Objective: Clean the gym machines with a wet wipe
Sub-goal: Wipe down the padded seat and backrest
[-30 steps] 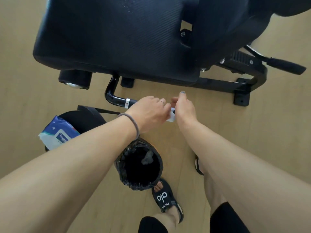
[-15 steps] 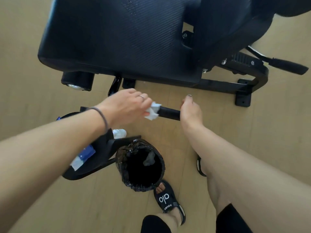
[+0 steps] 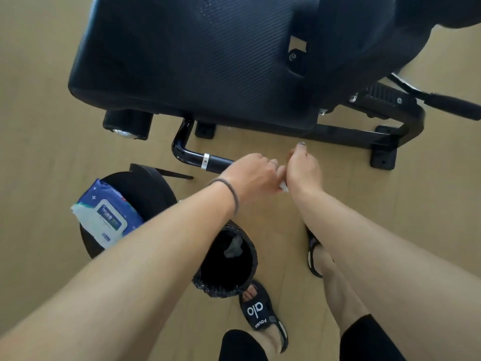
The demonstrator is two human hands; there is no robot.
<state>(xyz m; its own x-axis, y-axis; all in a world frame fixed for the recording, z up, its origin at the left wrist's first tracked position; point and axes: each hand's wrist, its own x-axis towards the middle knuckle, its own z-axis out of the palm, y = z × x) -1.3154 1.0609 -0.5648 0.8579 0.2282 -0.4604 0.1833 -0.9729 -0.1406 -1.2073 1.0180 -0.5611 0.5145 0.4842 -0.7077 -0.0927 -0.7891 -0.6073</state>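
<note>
A black gym machine with a big padded seat [image 3: 197,56] fills the top of the view. Below the seat a black handle bar [image 3: 216,161] with a white ring sticks out to the right. My left hand [image 3: 250,175] is wrapped over the bar's right part and holds a white wet wipe [image 3: 283,188], of which only a small corner shows. My right hand [image 3: 302,170] grips the bar's end, right against the left hand, thumb pointing up. The bar's end is hidden under both hands.
A blue pack of wet wipes [image 3: 104,214] lies on a round black stool [image 3: 148,188] at the left. A bin lined with a black bag [image 3: 229,259] stands under my left forearm, with a used wipe inside. My sandalled feet [image 3: 260,311] stand near the machine's base frame [image 3: 385,149].
My left hand slid left along the bar with the wipe, then back right until it meets the right hand. The right hand has stayed on the bar's end.
</note>
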